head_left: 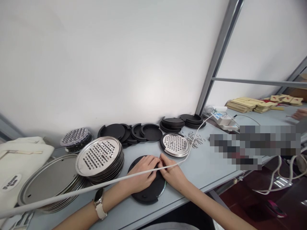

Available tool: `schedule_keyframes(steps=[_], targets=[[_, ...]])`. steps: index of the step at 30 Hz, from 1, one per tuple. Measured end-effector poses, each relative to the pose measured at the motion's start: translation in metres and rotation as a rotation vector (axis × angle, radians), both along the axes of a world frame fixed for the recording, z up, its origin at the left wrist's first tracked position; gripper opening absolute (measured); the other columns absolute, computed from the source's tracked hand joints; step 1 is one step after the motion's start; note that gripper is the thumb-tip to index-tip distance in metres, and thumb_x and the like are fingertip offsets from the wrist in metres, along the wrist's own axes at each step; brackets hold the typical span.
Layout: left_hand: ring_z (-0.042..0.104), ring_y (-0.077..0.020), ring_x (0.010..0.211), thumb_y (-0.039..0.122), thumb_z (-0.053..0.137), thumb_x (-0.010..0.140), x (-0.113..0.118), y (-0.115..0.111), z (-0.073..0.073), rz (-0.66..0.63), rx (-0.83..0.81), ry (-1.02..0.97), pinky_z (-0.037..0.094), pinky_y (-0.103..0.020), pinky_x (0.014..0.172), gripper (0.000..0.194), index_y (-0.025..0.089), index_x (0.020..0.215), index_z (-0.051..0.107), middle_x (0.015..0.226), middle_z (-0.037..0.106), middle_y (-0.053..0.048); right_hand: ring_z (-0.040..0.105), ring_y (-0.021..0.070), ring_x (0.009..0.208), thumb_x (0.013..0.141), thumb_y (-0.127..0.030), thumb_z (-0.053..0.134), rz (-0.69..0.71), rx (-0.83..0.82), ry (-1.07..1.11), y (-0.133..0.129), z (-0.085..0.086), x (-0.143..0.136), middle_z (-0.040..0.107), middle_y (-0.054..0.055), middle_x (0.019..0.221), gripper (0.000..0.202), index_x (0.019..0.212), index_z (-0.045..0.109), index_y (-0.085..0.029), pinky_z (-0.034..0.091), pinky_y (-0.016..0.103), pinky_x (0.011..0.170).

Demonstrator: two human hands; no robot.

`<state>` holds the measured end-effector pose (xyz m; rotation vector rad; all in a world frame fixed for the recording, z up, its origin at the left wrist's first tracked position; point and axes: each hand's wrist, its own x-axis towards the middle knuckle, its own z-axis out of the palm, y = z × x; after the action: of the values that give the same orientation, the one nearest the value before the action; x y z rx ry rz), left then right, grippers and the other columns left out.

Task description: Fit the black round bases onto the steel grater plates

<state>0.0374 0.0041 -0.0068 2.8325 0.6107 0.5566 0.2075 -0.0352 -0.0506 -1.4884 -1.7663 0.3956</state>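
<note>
A round black disc (pixel 146 191) lies near the table's front edge, under both hands. My left hand (pixel 144 169) rests over its upper part, fingers bent and drawn together toward the right hand. My right hand (pixel 170 169) touches the disc's right side, thumb and fingers pinched close to the left fingertips. What the fingertips hold, if anything, is hidden. Just behind the hands sits a perforated metal plate (pixel 176 144) in a black holder. Small metal hooks (pixel 196 139) are scattered to its right. A white cable crosses in front of the hands.
Stacks of slotted metal plates (pixel 99 156) and plain metal discs (pixel 52 182) stand at left, near a white bag (pixel 21 159). Black rings (pixel 151 131) line the wall. At right are a metal post (pixel 216 57), pale wooden pieces (pixel 244 103) and another person's hand (pixel 301 114).
</note>
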Motion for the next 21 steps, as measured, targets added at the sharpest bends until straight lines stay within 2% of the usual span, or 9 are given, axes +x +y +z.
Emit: schedule_keyframes(steps=[6, 21], targets=[[0.053, -0.024, 0.114, 0.01, 0.047, 0.088, -0.0006, -0.0001, -0.0007, -0.002, 0.019, -0.003, 0.047, -0.044, 0.098, 0.035, 0.021, 0.121, 0.046, 0.121, 0.057, -0.008, 0.046, 0.0145, 0.058, 0.09, -0.024, 0.035, 0.012, 0.013, -0.002, 0.0002, -0.0006, 0.0003, 0.049, -0.003, 0.067, 0.012, 0.079, 0.037, -0.023, 0.036, 0.026, 0.059], [0.053, -0.0234, 0.113, 0.009, 0.049, 0.088, 0.0, -0.0009, 0.0019, 0.003, -0.022, 0.013, 0.046, -0.042, 0.099, 0.035, 0.02, 0.121, 0.046, 0.12, 0.056, -0.008, 0.046, 0.0147, 0.058, 0.09, -0.023, 0.035, 0.019, -0.015, 0.024, 0.0, 0.0003, 0.0007, 0.046, -0.004, 0.066, 0.012, 0.078, 0.034, -0.024, 0.034, 0.026, 0.058]])
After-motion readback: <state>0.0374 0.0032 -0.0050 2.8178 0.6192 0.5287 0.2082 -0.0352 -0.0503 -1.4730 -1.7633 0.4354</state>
